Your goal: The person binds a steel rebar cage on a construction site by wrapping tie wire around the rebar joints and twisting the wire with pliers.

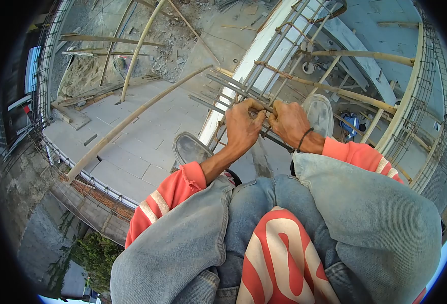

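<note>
My left hand (243, 124) is closed in a pinch over a bundle of steel rebar (221, 91), thumb and forefinger together. Beside it, my right hand (289, 124) has its fingers curled in at the same crossing of bars. Whatever is between the fingertips is too small to make out. The bars belong to a rebar cage (276, 55) that runs along the top of a white block wall (256, 58). My shoes (193, 147) are planted on either side of the cage, and my knees are bent up around my arms.
Far below on the left lies a block-paved floor (132, 147) with a slanted bamboo pole (142, 109). More bamboo poles (360, 54) cross the drop on the right, near another rebar cage (421, 101). A blue item (352, 124) lies down there.
</note>
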Motion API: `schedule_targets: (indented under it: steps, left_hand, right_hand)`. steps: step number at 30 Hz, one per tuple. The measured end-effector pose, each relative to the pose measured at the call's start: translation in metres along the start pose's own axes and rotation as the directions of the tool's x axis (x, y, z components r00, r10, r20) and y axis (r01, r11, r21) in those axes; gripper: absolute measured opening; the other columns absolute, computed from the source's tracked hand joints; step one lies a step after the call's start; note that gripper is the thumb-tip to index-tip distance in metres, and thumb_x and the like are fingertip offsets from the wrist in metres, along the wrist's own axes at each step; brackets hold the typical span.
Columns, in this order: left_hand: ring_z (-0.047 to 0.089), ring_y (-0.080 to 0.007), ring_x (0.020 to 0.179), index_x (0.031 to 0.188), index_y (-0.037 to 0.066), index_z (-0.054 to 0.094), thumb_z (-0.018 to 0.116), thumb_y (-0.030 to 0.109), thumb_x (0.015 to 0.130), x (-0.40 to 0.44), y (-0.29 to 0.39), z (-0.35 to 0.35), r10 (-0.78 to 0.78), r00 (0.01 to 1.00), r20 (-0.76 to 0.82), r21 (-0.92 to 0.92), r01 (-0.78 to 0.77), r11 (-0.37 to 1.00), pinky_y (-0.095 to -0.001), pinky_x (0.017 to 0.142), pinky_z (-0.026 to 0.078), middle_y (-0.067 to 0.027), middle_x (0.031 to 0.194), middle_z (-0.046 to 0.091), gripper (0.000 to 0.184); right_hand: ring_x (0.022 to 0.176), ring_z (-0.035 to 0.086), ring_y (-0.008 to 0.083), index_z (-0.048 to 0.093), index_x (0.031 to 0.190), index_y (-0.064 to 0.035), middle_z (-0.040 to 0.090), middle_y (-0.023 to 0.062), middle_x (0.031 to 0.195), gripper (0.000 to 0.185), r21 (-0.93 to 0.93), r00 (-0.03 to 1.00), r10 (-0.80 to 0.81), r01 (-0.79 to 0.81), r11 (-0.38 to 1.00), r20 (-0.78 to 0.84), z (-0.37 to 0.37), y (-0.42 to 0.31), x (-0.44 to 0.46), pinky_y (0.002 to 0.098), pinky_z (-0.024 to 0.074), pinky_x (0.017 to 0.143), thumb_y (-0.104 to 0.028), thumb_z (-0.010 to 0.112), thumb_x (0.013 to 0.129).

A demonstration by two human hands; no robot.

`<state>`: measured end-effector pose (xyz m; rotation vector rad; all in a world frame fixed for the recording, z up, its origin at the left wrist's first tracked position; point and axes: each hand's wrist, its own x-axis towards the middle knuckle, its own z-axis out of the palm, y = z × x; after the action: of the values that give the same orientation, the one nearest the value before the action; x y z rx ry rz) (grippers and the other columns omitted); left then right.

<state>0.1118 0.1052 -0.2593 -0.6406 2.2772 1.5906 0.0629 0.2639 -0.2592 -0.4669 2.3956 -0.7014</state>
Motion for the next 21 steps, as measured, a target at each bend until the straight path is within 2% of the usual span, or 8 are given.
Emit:
schedule_targets:
  steps: [2, 5, 7, 9, 11, 13, 17, 21]
  left_hand:
    - [0.054, -0.0155, 0.050, 0.090, -0.001, 0.076, 0.074, 0.010, 0.081, -0.001, -0.003, 0.002, 0.082, 0.996, -0.040, -0.009, -0.082, 0.997, -0.0345, 0.051, 0.044, -0.0122, 0.068, 0.069, 0.014]
    - [0.052, -0.0143, 0.049, 0.089, 0.000, 0.076, 0.074, 0.010, 0.081, -0.005, -0.005, 0.002, 0.160, 0.987, 0.000, 0.072, -0.159, 0.985, -0.0339, 0.049, 0.041, -0.0121, 0.067, 0.067, 0.014]
    - [0.054, -0.0161, 0.049, 0.090, 0.000, 0.076, 0.074, 0.009, 0.080, -0.006, -0.004, 0.000, 0.170, 0.985, 0.020, 0.068, -0.171, 0.983, -0.0344, 0.050, 0.043, -0.0125, 0.068, 0.068, 0.014]
    - [0.057, -0.0178, 0.050, 0.090, 0.001, 0.076, 0.075, 0.009, 0.079, -0.006, -0.006, -0.001, 0.180, 0.983, 0.044, 0.061, -0.183, 0.981, -0.0349, 0.051, 0.045, -0.0130, 0.070, 0.069, 0.014]
    - [0.064, -0.0241, 0.058, 0.092, 0.003, 0.076, 0.076, 0.006, 0.077, -0.002, -0.014, 0.003, 0.363, 0.930, 0.051, 0.102, -0.367, 0.925, -0.0377, 0.057, 0.051, -0.0125, 0.078, 0.072, 0.015]
    - [0.066, -0.0267, 0.063, 0.092, 0.004, 0.076, 0.076, 0.005, 0.077, 0.002, -0.024, 0.005, 0.412, 0.910, 0.045, 0.132, -0.415, 0.900, -0.0387, 0.062, 0.053, -0.0123, 0.082, 0.073, 0.015]
    - [0.068, -0.0295, 0.076, 0.089, 0.005, 0.074, 0.075, 0.003, 0.076, 0.004, -0.024, 0.002, 0.448, 0.890, 0.084, 0.217, -0.456, 0.863, -0.0410, 0.072, 0.055, -0.0091, 0.086, 0.073, 0.013]
    - [0.066, -0.0298, 0.086, 0.090, 0.005, 0.071, 0.074, 0.002, 0.075, 0.013, -0.025, -0.004, 0.585, 0.799, 0.136, 0.296, -0.596, 0.746, -0.0401, 0.076, 0.054, -0.0084, 0.091, 0.071, 0.016]
  right_hand:
    - [0.066, 0.064, 0.0494, 0.061, 0.078, 0.0067, 0.064, 0.0309, 0.072, 0.021, 0.020, 1.000, 0.006, -0.005, 1.000, -0.027, -0.001, 0.001, 0.000, 0.0551, 0.0509, 0.062, -0.013, 0.067, 0.081]
    - [0.071, 0.066, 0.0493, 0.064, 0.078, 0.0074, 0.064, 0.0306, 0.072, 0.019, 0.041, 0.999, 0.031, -0.032, 0.999, 0.016, -0.015, -0.003, 0.008, 0.0544, 0.0520, 0.064, -0.011, 0.066, 0.080]
    - [0.078, 0.067, 0.0487, 0.067, 0.082, 0.0072, 0.066, 0.0300, 0.077, 0.019, -0.186, 0.959, 0.037, 0.017, 0.982, 0.281, -0.038, -0.013, 0.019, 0.0529, 0.0539, 0.067, -0.011, 0.067, 0.080]
    - [0.080, 0.068, 0.0480, 0.069, 0.085, 0.0055, 0.067, 0.0294, 0.080, 0.017, -0.244, 0.949, -0.042, 0.123, 0.962, 0.313, -0.048, -0.019, 0.031, 0.0522, 0.0546, 0.069, -0.011, 0.068, 0.080]
    - [0.083, 0.069, 0.0472, 0.070, 0.087, 0.0039, 0.068, 0.0287, 0.083, 0.017, -0.305, 0.934, -0.115, 0.225, 0.925, 0.338, -0.048, -0.018, 0.048, 0.0516, 0.0553, 0.071, -0.011, 0.068, 0.081]
    - [0.081, 0.069, 0.0437, 0.070, 0.082, -0.0015, 0.070, 0.0209, 0.082, 0.010, -0.303, 0.887, -0.366, 0.444, 0.843, 0.281, -0.038, -0.012, 0.068, 0.0529, 0.0529, 0.072, -0.009, 0.064, 0.080]
    - [0.081, 0.070, 0.0436, 0.071, 0.082, -0.0024, 0.071, 0.0220, 0.083, 0.010, -0.275, 0.889, -0.415, 0.455, 0.847, 0.194, -0.025, -0.015, 0.089, 0.0516, 0.0546, 0.072, -0.008, 0.064, 0.079]
    - [0.079, 0.071, 0.0433, 0.074, 0.080, -0.0041, 0.071, 0.0238, 0.083, 0.010, -0.375, 0.873, -0.347, 0.466, 0.801, 0.344, -0.030, -0.029, 0.100, 0.0479, 0.0574, 0.069, -0.009, 0.066, 0.077]
